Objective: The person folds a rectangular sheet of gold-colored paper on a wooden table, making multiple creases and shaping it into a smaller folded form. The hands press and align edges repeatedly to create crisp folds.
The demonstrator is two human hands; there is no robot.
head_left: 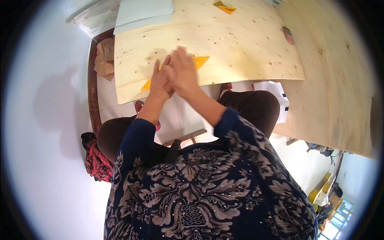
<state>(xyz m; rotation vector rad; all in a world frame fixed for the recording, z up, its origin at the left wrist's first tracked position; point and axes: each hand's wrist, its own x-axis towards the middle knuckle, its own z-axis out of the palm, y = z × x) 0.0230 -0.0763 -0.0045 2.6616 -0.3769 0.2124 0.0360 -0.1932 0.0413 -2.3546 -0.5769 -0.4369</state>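
A folded yellow paper point(202, 62) with pointed ends lies slantwise near the front edge of the wooden table. Both my hands are over its middle, so only its two tips show. My left hand point(161, 82) rests on it with fingers stretched out. Across the left hand's fingers lies my right hand point(184, 72), slightly blurred, its fingers extended and close together. What lies beneath the palms is hidden. A second folded yellow piece point(225, 7) sits at the table's far side.
Grey-white sheets point(144, 12) are stacked at the far left of the plywood table point(248, 48). A small red phone-like object point(288, 35) lies by its right edge. Brown paper point(105, 60) is left of the table, and a large wooden board point(332, 80) stands at right.
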